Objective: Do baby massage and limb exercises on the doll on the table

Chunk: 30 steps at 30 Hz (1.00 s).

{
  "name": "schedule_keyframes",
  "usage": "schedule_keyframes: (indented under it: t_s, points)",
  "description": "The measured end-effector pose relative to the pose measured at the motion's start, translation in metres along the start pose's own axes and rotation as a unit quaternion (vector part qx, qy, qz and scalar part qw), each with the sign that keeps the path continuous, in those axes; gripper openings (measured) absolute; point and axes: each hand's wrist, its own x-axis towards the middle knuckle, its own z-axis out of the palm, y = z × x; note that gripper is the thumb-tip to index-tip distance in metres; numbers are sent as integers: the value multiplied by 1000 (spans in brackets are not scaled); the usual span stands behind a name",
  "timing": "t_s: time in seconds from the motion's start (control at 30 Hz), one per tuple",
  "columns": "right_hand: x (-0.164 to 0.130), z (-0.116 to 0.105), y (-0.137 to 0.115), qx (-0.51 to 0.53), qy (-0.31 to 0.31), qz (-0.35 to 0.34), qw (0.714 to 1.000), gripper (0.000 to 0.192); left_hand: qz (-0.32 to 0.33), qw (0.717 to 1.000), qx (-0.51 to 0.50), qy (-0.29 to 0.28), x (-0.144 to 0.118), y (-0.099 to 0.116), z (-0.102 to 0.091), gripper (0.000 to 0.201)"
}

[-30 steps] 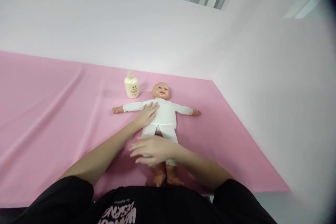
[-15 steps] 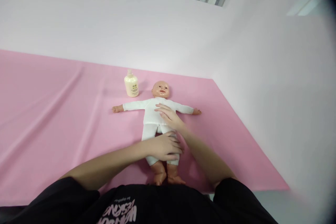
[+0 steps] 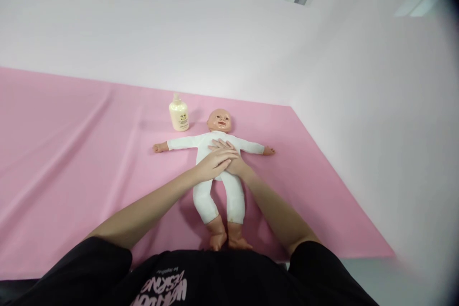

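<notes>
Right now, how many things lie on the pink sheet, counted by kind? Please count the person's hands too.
Dolls: 1, the baby doll in white clothes, lying face up.
Bottles: 1, the cream bottle upright beside the doll's head.
Hands: 2, the left hand over the right hand, both flat on the doll's chest.
Total: 4

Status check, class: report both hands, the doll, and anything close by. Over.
Left hand flat on the doll, lying over the right hand on its chest. Doll on its back on the pink sheet, arms spread. Lotion bottle upright beside its head, untouched.
</notes>
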Motion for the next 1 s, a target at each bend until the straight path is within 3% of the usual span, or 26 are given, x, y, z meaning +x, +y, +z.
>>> schedule_keyframes:
  t_s: [0.17,0.3,0.43,0.53,0.63,0.73,0.8,1.0]
  points:
    - [5,2,11,-10,48,97,994,62,-95,988,108,-59,-6,-21,12,48]
    - [3,5,6,29,83,183,979,56,-153,979,125,-43,-8,-29,10,51]
    - [0,10,-16,39,99,232,967,59,-214,966,144,-6,-11,-46,4,50]
    - [-3,12,-38,18,87,245,965,64,-246,959,140,17,-14,-59,1,51]
    - [-4,9,-49,9,63,180,982,61,-252,959,124,38,-17,-67,1,52]
    - [0,3,-39,28,41,96,994,56,-249,960,116,55,-18,-74,1,51]
    - [4,1,-24,47,46,81,995,55,-253,958,123,60,-18,-78,0,51]
    - [5,6,26,77,112,208,969,59,-270,944,180,55,-21,-91,-7,52]
